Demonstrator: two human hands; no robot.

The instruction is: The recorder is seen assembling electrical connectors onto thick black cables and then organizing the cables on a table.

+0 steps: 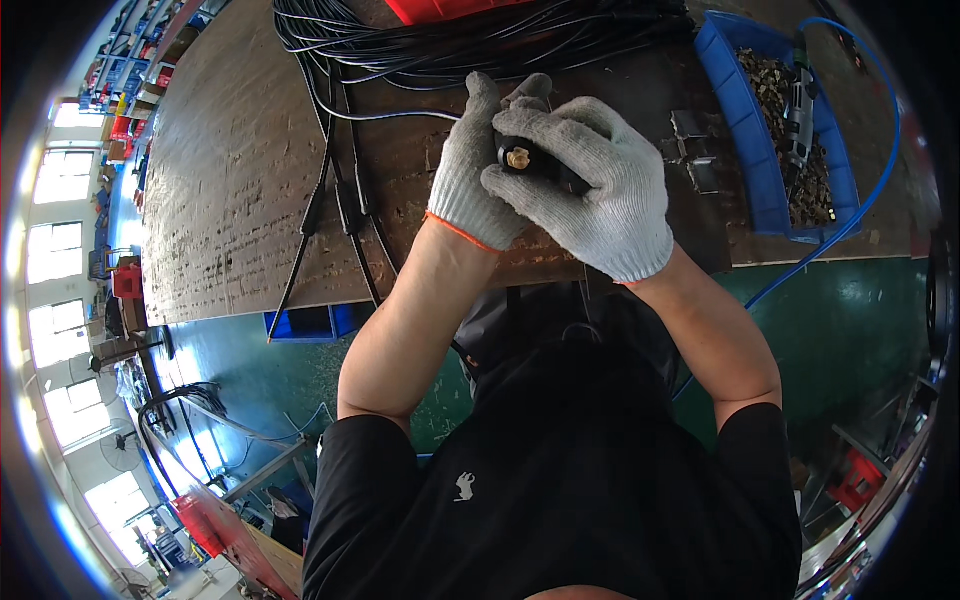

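Observation:
Both my hands wear whitish knit gloves and meet over the near part of the table. My right hand point(605, 190) is closed around a black cylindrical piece point(518, 158), whose round end shows a brass-coloured core. Against it on the left, my left hand point(470, 175) is closed, thumb side up. A black cable point(390, 117) curves from the left into the left hand's grip; the glove hides where it goes from there. Small metal clamp-like plates point(692, 150) lie on the table just right of my right hand.
A large bundle of black cables point(480, 50) lies across the table's far side, by a red bin point(455, 8). Several cable ends point(345, 205) hang over the near edge. To the right, a blue bin point(742, 130) holds small brass-coloured parts and a pneumatic tool point(800, 110) with a blue hose point(888, 150).

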